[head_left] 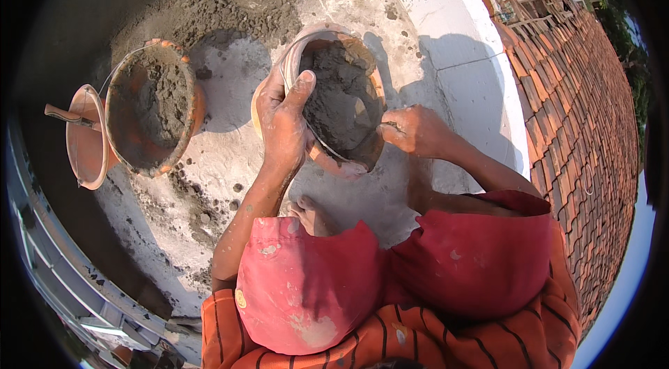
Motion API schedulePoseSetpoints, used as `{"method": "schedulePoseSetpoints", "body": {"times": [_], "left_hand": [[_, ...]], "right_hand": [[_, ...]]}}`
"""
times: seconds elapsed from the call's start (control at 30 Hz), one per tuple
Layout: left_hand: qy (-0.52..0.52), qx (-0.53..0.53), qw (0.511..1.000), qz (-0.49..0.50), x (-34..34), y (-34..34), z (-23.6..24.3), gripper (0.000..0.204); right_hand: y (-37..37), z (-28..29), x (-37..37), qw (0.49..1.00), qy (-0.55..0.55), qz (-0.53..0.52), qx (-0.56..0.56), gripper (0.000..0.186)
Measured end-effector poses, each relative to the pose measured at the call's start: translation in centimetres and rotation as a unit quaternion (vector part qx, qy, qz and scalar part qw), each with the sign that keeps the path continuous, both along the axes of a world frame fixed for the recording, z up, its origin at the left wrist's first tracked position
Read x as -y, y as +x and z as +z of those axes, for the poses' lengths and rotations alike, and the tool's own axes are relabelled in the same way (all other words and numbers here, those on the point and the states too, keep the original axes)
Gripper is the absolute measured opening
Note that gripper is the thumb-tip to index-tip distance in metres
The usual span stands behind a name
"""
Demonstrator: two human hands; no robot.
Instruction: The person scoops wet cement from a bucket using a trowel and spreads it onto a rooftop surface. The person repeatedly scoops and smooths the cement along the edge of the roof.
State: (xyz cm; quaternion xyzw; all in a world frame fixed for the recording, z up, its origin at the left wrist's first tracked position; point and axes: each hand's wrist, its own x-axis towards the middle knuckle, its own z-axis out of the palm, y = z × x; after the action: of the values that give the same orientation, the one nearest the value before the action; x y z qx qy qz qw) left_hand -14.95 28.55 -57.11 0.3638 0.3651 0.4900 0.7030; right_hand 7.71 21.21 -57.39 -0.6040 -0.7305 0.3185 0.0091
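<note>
My left hand [284, 112] is closed on the left rim of an orange bucket [322, 153], thumb over the edge. The bucket tilts toward me and holds wet grey mortar [339, 98]. My right hand [412, 131] makes a fist at the bucket's right rim. A thin dark piece shows at its thumb, and a pale pointed patch lies in the mortar; together they look like a trowel [362, 115] coated in mortar, mostly hidden.
Left of me stands a second bucket [189, 125] with mortar inside. Beside it a smaller orange pail [102, 135] holds a wooden-handled tool [64, 114]. Loose mortar [240, 10] is spread along the far floor. A white ledge [481, 80] borders a tiled roof [568, 104] at right.
</note>
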Motion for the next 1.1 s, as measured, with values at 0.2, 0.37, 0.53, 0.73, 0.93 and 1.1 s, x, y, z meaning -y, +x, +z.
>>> {"method": "schedulePoseSetpoints", "body": {"times": [0.2, 0.37, 0.53, 0.73, 0.93, 1.1], "left_hand": [[-0.049, -0.015, 0.996, 0.077, 0.0, -2.4, 0.9, 0.039], [-0.065, -0.023, 0.993, 0.098, 0.9, -3.4, 0.5, 0.038], [-0.142, 0.010, 0.971, 0.194, 1.9, -7.6, -3.4, 0.032], [-0.144, 0.014, 0.944, 0.296, 5.3, -17.9, -12.2, 0.017], [-0.209, -0.007, 0.913, 0.350, 4.1, -14.7, -10.4, 0.010], [-0.157, -0.041, 0.925, 0.344, 5.1, -17.2, -11.8, 0.011]], "right_hand": [[1.3, 0.2, 0.8, 0.995, 0.057, -0.074, 0.021, 0.026], [1.2, 0.5, -1.7, 0.997, -0.016, -0.052, 0.048, 0.031], [0.5, 4.7, -3.2, 0.998, 0.000, -0.008, -0.064, 0.033], [-1.0, 5.1, -7.3, 0.929, -0.068, 0.132, -0.339, 0.037], [9.0, -3.7, -11.9, 0.821, -0.203, -0.233, -0.481, 0.035], [11.5, -0.2, -3.3, 0.860, 0.053, -0.440, -0.254, 0.030]]}}
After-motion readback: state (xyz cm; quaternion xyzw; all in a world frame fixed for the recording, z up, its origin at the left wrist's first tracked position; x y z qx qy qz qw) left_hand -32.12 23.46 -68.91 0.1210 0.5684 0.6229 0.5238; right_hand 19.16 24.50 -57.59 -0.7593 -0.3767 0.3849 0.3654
